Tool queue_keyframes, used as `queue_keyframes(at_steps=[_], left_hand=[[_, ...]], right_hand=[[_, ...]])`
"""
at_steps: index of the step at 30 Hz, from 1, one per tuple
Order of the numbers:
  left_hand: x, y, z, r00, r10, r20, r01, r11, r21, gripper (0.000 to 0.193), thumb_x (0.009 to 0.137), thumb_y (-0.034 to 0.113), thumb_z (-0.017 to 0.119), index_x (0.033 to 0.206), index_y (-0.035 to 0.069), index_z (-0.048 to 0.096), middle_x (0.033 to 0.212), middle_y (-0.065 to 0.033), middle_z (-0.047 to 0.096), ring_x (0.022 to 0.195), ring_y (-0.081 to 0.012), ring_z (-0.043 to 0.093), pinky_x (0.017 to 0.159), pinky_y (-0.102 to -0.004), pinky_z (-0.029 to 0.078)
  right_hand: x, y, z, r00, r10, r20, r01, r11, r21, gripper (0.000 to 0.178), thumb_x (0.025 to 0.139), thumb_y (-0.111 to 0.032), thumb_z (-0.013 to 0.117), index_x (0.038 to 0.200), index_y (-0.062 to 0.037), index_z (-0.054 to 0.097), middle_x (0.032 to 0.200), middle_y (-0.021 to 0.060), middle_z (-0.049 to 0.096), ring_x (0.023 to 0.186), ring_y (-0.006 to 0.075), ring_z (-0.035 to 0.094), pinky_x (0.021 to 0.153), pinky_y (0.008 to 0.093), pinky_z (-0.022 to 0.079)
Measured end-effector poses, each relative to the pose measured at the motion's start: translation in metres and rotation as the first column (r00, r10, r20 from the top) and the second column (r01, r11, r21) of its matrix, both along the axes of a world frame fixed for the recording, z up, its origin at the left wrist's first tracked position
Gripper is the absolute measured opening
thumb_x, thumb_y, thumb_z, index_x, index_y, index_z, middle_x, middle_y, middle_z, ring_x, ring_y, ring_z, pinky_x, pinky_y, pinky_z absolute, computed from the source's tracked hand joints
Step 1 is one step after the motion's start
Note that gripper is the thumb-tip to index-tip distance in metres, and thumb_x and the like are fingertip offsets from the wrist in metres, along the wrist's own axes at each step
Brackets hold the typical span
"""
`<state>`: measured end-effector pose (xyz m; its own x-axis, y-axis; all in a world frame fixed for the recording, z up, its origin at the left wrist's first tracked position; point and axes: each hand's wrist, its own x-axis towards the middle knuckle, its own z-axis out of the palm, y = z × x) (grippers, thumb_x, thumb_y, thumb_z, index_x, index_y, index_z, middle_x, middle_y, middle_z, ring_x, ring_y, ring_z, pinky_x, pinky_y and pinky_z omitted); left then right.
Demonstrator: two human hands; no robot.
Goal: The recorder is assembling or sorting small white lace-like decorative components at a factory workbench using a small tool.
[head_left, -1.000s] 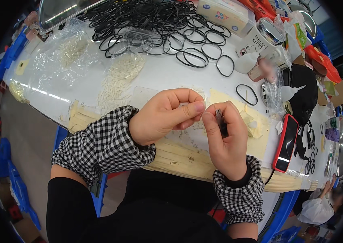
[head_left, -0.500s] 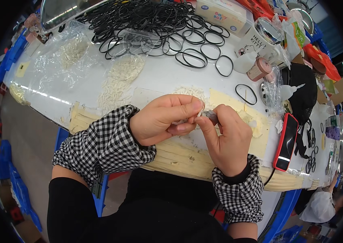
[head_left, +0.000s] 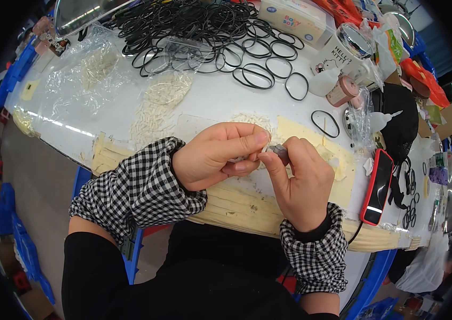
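My left hand point(head_left: 212, 157) is closed in a pinch, thumb against forefinger, on a small white piece that is mostly hidden by the fingertips. Close against it, my right hand point(head_left: 306, 184) grips a small grey blocky piece point(head_left: 278, 151) between thumb and curled fingers. The fingertips of both hands nearly meet above the table's near edge. Just behind them lies a scatter of small white pieces point(head_left: 251, 119). More white pieces point(head_left: 151, 118) spread out to the left, beside a clear bag point(head_left: 169, 89) of them.
Black rubber loops point(head_left: 194, 24) are heaped at the back. A pale yellow sheet point(head_left: 295, 128) lies beyond my right hand. Farther right are a red-cased phone point(head_left: 377, 186), a pink jar point(head_left: 342, 90) and a white squeeze bottle point(head_left: 324, 82). Padding point(head_left: 236, 207) covers the near edge.
Both hands stay almost in place. The white piece at my left fingertips shows less than before, and the grey piece in my right hand has shifted slightly.
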<state>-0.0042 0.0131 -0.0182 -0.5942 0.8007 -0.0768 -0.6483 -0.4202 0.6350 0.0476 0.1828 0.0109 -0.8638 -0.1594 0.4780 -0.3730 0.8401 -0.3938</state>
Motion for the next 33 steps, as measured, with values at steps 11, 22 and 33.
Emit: queue_keyframes(at_steps=[11,22,33], left_hand=[[-0.005,-0.001,-0.003,0.995,0.104,0.003,-0.104,0.995,0.001,0.019,0.097,0.022,0.049,0.091,0.004,0.054,0.082,-0.0006,0.053,0.065,-0.0049,0.043,0.057,-0.0185,0.036],[-0.013,-0.005,0.0,0.859,0.475,0.194,-0.457,0.88,-0.131,0.018,0.09,0.015,0.05,0.099,0.0,0.049,0.095,-0.0098,0.051,0.079,-0.0158,0.05,0.069,-0.0244,0.045],[-0.014,-0.005,-0.002,0.864,0.46,0.203,-0.445,0.888,-0.116,0.014,0.091,0.011,0.053,0.097,-0.001,0.049,0.087,-0.0077,0.052,0.073,-0.014,0.049,0.061,-0.0217,0.042]], right_hand=[[0.0,0.001,0.002,0.998,0.005,0.068,-0.004,1.0,-0.016,0.032,0.08,-0.03,0.071,0.072,-0.0055,0.052,0.061,0.0056,0.05,0.05,0.0215,0.052,0.044,0.0311,0.039],[0.006,-0.008,-0.011,0.947,0.17,0.274,-0.179,0.984,0.007,0.016,0.075,-0.013,0.07,0.084,-0.0074,0.058,0.079,0.005,0.054,0.061,0.0252,0.059,0.052,0.0347,0.045],[0.007,-0.014,-0.016,0.978,0.148,0.149,-0.188,0.931,0.311,0.005,0.08,-0.01,0.06,0.083,-0.009,0.056,0.074,0.0046,0.049,0.061,0.0193,0.059,0.05,0.0306,0.046]])
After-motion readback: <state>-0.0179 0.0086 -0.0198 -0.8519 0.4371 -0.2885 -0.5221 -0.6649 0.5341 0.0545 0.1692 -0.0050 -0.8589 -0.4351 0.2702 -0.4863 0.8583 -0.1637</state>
